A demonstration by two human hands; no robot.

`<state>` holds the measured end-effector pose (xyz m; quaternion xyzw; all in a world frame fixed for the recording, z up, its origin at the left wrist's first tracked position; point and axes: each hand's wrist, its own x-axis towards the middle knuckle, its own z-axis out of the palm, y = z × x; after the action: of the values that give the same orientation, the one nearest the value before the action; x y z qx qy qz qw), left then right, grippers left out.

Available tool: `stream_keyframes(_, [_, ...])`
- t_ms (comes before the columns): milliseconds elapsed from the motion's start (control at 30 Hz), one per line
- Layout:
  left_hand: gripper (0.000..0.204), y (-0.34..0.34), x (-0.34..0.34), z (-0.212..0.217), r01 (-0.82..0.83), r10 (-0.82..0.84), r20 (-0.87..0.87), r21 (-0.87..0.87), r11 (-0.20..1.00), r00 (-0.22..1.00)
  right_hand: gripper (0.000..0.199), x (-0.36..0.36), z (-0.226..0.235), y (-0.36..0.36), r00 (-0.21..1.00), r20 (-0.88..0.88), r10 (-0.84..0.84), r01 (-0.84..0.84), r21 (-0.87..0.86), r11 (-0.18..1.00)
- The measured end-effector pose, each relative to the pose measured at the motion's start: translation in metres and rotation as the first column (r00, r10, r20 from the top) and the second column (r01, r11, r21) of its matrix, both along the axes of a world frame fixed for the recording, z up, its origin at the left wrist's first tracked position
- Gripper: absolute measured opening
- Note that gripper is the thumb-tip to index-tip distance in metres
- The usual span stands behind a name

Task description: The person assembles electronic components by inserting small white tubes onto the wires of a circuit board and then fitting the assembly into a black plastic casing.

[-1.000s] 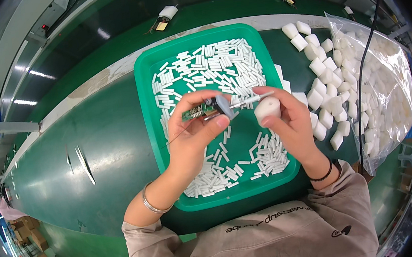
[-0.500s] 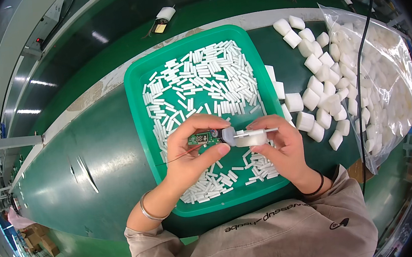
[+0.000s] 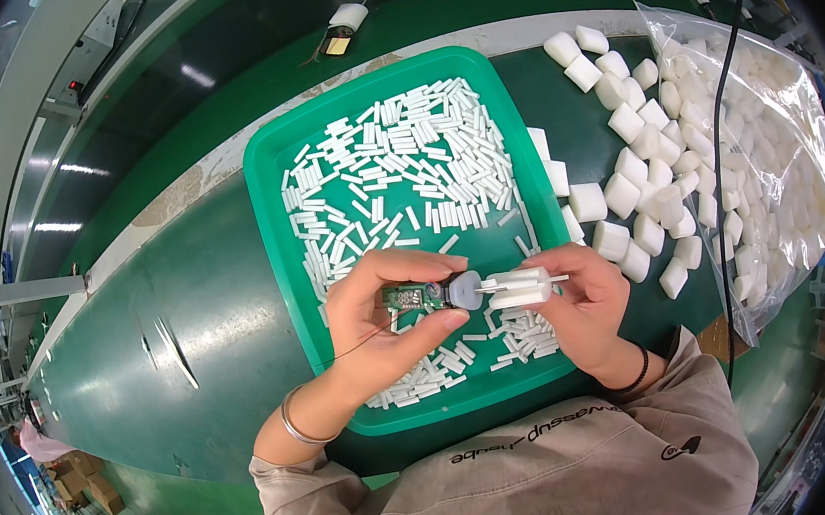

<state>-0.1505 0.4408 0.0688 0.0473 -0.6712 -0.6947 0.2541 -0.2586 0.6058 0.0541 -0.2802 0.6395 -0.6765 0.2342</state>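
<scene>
My left hand (image 3: 380, 326) pinches a small green circuit board (image 3: 411, 297) that ends in a round grey disc (image 3: 463, 290), with a thin wire trailing off it to the left. My right hand (image 3: 586, 302) holds a white plastic housing (image 3: 519, 288) right up against that disc. A thin rod sticks out of the housing's right side. Both hands hover over the near half of a green tray (image 3: 269, 187) filled with several small white sticks (image 3: 393, 169).
White foam-like blocks (image 3: 630, 169) lie loose to the right of the tray. A clear plastic bag (image 3: 771, 129) with more of them sits at the far right, a black cable (image 3: 720, 125) across it. The green belt (image 3: 187, 311) runs left.
Both hands have moved down toward me over the tray's near part. The white housing, held apart from the board a second ago, now sits end to end against the grey disc.
</scene>
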Motion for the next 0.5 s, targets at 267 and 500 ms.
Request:
stream_keyframes(267, [0.029,0.001,-0.002,0.004,0.095,-0.087,0.106,-0.073,0.993,0.991,0.046,-0.004,-0.007,0.0,0.962,-0.27,-0.041,0.0,-0.153,0.988])
stream_keyframes(500, [0.03,0.002,-0.002,0.002,0.167,-0.177,0.122,0.084,0.982,0.977,0.051,-0.012,-0.014,-0.006,0.848,-0.53,-0.012,-0.185,-0.317,0.93])
